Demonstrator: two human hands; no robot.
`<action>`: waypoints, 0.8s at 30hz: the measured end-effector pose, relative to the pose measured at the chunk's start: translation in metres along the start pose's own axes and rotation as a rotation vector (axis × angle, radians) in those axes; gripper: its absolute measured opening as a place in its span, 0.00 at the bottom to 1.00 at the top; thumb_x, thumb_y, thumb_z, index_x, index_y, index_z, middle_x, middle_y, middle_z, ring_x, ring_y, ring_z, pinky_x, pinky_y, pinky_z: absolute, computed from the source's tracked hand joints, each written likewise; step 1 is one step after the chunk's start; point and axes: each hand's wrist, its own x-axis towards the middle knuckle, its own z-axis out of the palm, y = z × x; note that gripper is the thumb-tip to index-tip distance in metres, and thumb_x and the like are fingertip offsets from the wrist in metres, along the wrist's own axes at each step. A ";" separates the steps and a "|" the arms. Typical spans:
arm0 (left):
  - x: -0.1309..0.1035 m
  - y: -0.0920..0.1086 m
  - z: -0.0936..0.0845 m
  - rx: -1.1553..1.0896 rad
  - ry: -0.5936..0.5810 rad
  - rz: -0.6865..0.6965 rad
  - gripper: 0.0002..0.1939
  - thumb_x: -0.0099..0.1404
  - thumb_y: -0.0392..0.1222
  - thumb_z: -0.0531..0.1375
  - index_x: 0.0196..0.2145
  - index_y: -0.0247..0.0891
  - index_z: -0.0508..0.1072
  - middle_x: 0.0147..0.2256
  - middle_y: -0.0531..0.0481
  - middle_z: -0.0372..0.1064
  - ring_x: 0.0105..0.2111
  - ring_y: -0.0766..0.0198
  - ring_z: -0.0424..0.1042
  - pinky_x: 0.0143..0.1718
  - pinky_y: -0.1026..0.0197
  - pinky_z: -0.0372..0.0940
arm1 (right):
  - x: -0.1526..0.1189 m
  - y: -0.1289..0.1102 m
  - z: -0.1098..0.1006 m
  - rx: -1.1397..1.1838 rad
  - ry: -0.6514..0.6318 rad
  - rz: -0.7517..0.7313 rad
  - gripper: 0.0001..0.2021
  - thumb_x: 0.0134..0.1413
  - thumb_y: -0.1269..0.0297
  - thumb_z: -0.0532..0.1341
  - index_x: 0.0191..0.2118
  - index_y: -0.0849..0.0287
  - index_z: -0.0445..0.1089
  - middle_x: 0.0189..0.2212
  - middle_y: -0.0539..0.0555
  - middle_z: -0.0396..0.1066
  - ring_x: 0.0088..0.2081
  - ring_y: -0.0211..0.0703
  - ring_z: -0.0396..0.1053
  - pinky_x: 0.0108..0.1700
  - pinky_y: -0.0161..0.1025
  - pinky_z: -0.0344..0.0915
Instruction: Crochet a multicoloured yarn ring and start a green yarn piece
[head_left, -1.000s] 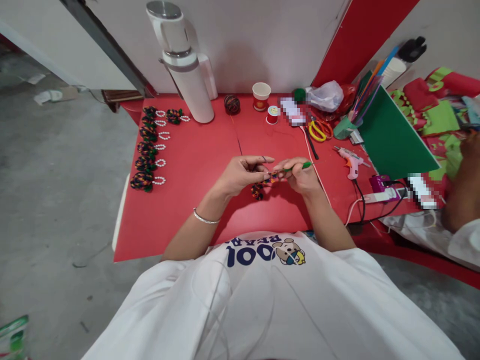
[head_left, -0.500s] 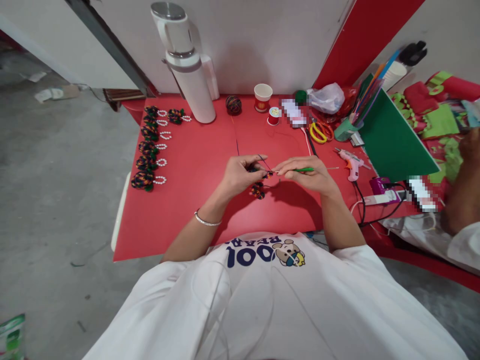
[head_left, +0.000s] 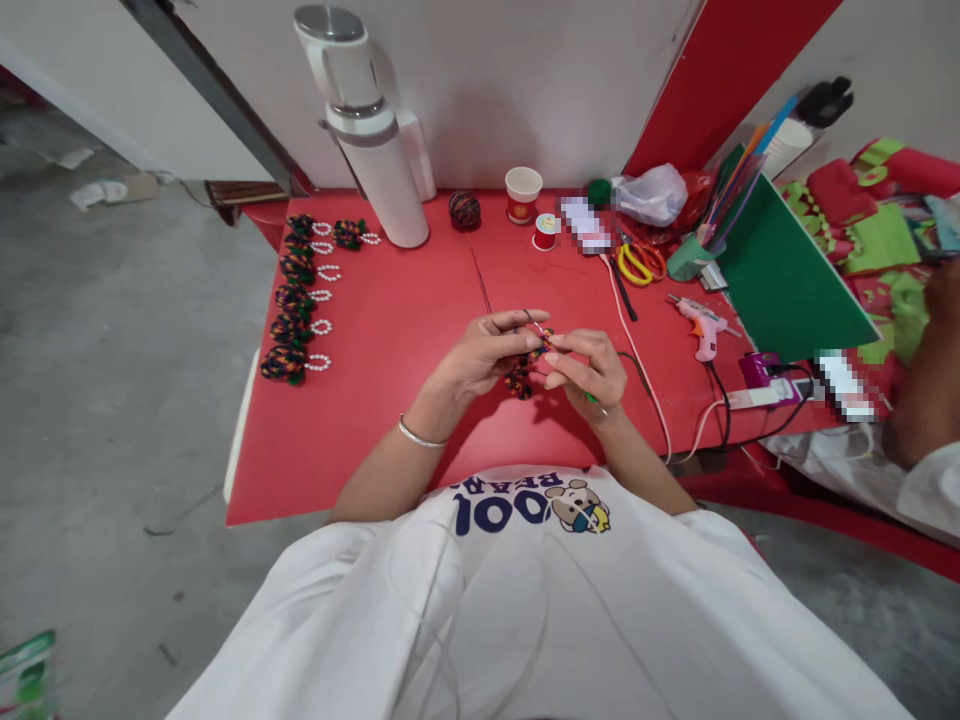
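My left hand point(head_left: 478, 356) is closed on a small dark multicoloured crochet piece point(head_left: 518, 383), part of which hangs below the fingers. A yarn strand point(head_left: 481, 282) runs over its forefinger from a yarn ball point(head_left: 465, 211) at the back of the table. Facing it, my right hand point(head_left: 598, 372) holds a crochet hook point(head_left: 592, 398), whose green handle shows under the palm. Its thumb and forefinger meet at the edge of the crochet piece, where the hook's thin shaft slants up. The fingers hide most of the stitches.
Finished multicoloured crochet pieces with white bead loops point(head_left: 298, 328) line the left of the red table point(head_left: 360, 430). Behind stand a white flask point(head_left: 382, 180), paper cup point(head_left: 523, 194) and thread spool point(head_left: 546, 231). Scissors point(head_left: 637, 265), a glue gun point(head_left: 703, 328) and another person's arm point(head_left: 926, 370) are right.
My right hand has turned palm-up and moved slightly left and down against the crochet piece. The hook's green handle has swung from level to below the palm. The cable at right now shows fully.
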 end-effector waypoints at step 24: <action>0.001 -0.006 0.002 0.086 0.068 0.175 0.24 0.43 0.44 0.83 0.39 0.35 0.87 0.31 0.48 0.81 0.29 0.66 0.77 0.35 0.62 0.72 | 0.000 -0.016 0.017 0.364 0.186 0.454 0.09 0.69 0.51 0.66 0.44 0.45 0.83 0.41 0.51 0.81 0.44 0.44 0.81 0.46 0.45 0.80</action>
